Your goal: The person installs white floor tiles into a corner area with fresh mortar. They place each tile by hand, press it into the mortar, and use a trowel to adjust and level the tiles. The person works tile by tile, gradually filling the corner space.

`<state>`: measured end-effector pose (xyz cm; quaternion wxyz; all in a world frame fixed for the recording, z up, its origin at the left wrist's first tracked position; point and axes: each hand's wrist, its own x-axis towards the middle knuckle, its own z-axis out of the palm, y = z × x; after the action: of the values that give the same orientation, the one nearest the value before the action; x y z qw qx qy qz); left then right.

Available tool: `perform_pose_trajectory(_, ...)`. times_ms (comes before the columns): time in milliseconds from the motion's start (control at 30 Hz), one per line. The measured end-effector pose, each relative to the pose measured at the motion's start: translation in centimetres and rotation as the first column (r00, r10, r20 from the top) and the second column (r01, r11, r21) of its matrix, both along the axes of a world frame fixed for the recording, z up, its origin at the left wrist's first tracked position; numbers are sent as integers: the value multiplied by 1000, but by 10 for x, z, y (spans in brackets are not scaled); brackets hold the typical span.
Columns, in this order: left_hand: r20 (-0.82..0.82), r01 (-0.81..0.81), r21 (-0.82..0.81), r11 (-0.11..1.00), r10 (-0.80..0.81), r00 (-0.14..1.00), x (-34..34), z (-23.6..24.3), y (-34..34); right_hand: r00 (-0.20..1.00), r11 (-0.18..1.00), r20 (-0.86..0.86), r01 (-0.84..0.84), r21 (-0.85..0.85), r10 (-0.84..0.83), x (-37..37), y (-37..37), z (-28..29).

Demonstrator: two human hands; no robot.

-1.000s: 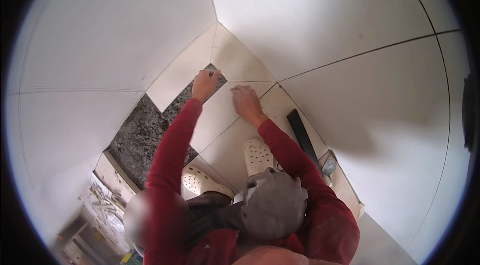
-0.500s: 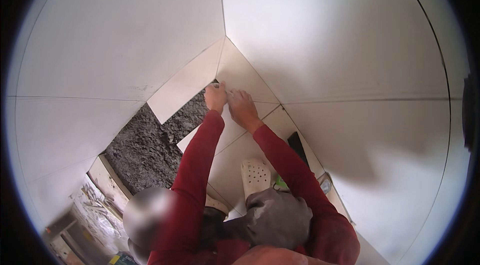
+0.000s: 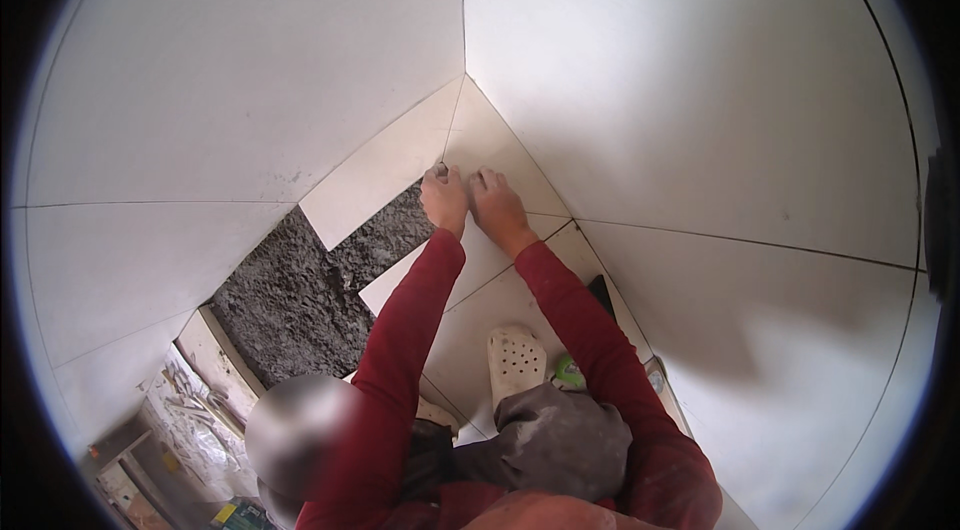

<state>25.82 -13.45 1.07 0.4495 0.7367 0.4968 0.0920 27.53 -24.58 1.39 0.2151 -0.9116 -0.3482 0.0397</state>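
At the corner where pale floor tiles meet, my left hand (image 3: 443,200) is closed, its fingers curled at a tile edge beside the grey mortar bed (image 3: 300,295). What sits between those fingertips is too small to make out. Close on its right, my right hand (image 3: 497,207) rests on a cream floor tile (image 3: 480,250) with bent fingers a little apart, holding nothing visible. A cut floor tile (image 3: 375,170) lies along the left wall, just beyond the mortar. Both forearms are in red sleeves.
White tiled walls (image 3: 640,50) meet at the far corner. My light clog (image 3: 516,360) stands on the tiles beside a green round object (image 3: 568,373). A dark bar (image 3: 601,296) lies by the right wall. A raised edging (image 3: 222,355) borders the mortar at left, near a grey rounded object (image 3: 300,430).
The view has shifted slightly. My right hand's fingers are more bent and it stays next to my left hand. My left hand remains at the tile edge, its fingers more curled.
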Motion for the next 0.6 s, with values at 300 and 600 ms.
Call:
perform_pose_trajectory(300, 94, -71, -4, 997, 71, 993, -3, -6, -3, 1000, 1000, -16, -11, -21, 11, 6, 1, -1)
perform_pose_trajectory(600, 14, -115, 59, 992, 114, 993, 7, 4, -3, 999, 999, 0, 34, -14, -34, 8, 3, -3)
